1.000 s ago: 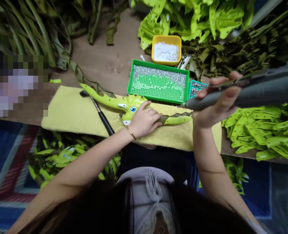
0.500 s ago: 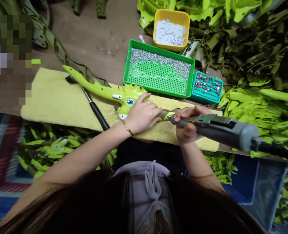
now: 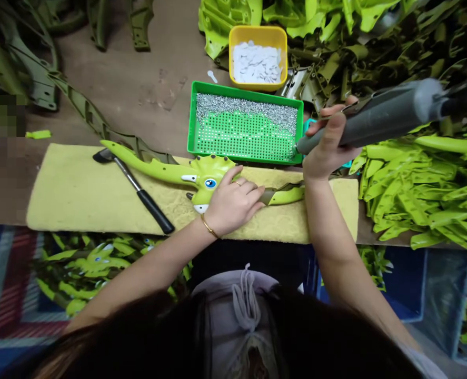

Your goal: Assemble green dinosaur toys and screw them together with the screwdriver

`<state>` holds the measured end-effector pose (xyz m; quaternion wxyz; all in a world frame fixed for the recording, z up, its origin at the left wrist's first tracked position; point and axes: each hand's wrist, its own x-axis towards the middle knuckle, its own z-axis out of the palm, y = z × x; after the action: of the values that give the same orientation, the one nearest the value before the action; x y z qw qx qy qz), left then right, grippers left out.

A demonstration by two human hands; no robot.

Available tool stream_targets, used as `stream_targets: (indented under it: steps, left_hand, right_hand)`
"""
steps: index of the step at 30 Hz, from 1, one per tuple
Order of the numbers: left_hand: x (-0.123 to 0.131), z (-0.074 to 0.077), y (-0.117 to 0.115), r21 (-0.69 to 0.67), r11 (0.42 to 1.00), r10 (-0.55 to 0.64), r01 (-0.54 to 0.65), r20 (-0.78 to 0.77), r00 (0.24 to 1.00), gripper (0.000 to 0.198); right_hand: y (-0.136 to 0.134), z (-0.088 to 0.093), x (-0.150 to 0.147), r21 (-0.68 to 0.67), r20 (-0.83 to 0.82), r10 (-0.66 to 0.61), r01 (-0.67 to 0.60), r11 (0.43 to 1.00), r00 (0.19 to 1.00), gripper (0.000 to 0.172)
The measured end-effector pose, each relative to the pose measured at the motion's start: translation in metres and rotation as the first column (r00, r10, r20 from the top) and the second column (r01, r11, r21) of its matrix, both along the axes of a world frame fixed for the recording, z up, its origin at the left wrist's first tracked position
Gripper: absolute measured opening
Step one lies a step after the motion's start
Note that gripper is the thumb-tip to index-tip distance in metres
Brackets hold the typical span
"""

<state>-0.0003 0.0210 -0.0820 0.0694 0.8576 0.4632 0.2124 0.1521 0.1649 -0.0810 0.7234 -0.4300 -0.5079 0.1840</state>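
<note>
My left hand point(image 3: 235, 200) grips a lime-green plastic toy with a horned dinosaur head point(image 3: 210, 179), pressing it down on the yellow padded cloth point(image 3: 71, 189). The toy's long curved arm points left, and a green and olive piece sticks out to the right. My right hand point(image 3: 330, 137) is wrapped round a grey electric screwdriver point(image 3: 383, 118). The tip of the screwdriver is at the right wall of the green tray point(image 3: 245, 126), which holds many small silver screws. A hammer point(image 3: 138, 192) with a black handle lies on the cloth left of my left hand.
A yellow tub point(image 3: 258, 58) of white pieces stands behind the tray. A teal tray point(image 3: 308, 126) is mostly hidden behind my right hand. Lime-green parts point(image 3: 415, 189) are heaped at the right; olive parts point(image 3: 359, 63) pile up behind. A blurred-out person is at the left edge.
My right hand has lifted the electric screwdriver off the toy and moved it up to the green tray's right side. My left hand still holds the toy; the view has shifted a little.
</note>
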Motion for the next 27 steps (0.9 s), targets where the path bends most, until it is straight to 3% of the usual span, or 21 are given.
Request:
stream_targets:
  steps: [6,10,13,16,20,27]
  left_hand:
    - [0.000,0.001,0.000,-0.075,0.997,0.007,-0.003,0.044,0.999,0.026]
    - [0.000,0.003,0.001,-0.081,0.997,0.007,-0.004,0.047,0.999,0.025]
    - [0.001,0.002,0.001,-0.051,0.999,0.010,-0.009,0.011,1.000,0.025]
    - [0.001,0.000,0.001,-0.051,0.999,0.013,-0.014,-0.012,1.000,0.026]
    - [0.001,0.000,0.001,-0.111,0.994,0.023,-0.022,0.008,1.000,0.026]
    - [0.002,0.002,0.001,-0.132,0.991,0.015,-0.013,0.011,1.000,0.027]
  right_hand:
    - [-0.004,0.002,-0.002,-0.001,-0.019,0.015,-0.015,1.000,1.000,0.042]
    - [-0.007,0.016,0.002,0.046,-0.013,0.028,-0.027,0.999,1.000,0.043]
    - [-0.027,0.034,0.005,0.098,-0.022,0.054,-0.051,0.994,0.998,0.038]
    - [-0.059,0.045,0.004,0.073,-0.031,0.170,-0.167,0.983,0.985,0.032]
    - [-0.089,0.039,0.001,-0.019,0.002,0.293,-0.292,0.956,0.956,0.032]
    - [-0.097,0.019,0.006,-0.026,-0.010,0.488,-0.488,0.872,0.873,0.034]
